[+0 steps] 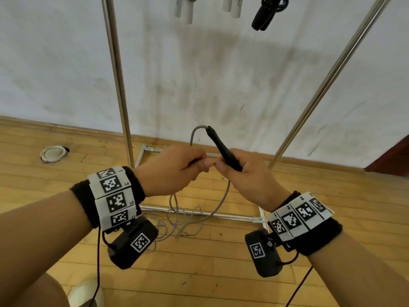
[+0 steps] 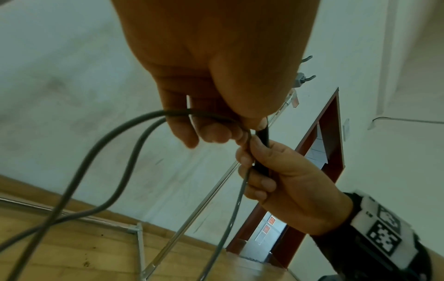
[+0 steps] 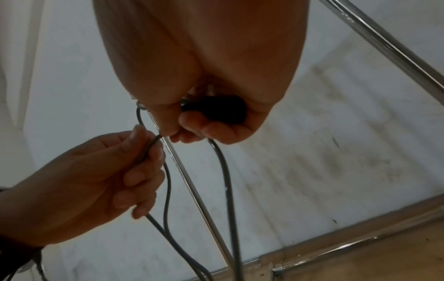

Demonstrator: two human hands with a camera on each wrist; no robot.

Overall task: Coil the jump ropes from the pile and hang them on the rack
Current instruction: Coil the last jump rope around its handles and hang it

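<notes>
The right hand (image 1: 245, 176) was clenched round a black jump-rope handle (image 1: 223, 149), which stood tilted with its cord end up and away from the person. From that tip a grey cord (image 1: 194, 134) arched over and ran down into the left hand (image 1: 172, 171), whose thumb and fingers (image 3: 141, 140) pinched it close beside the right hand's knuckles. Below the hands the cord fell in loose loops to a tangled pile (image 1: 181, 224) on the wooden floor (image 1: 199, 273), lying across the lower bar of the steel rack (image 1: 117, 74).

The cord looked thin, light and limp, with just enough spring to hold a rounded bend where it left the handle. It would likely slide easily through a slack grip, so each new loop probably wanted pinching against the handle before the next was drawn up. The handle was the stiff, thick part and the natural anchor, and the right hand already had it near its lower end. The strands on the floor appeared crossed over one another, so pulling hard might tighten a snag or drag cord against the rack's base; feeding it up gently through the left fingers seemed safer.

At the top of the head view, pale handles (image 1: 183, 12) and a black handle (image 1: 264, 16) hung from above, though the rail itself was out of frame. Coiling of this rope seemed barely begun.
</notes>
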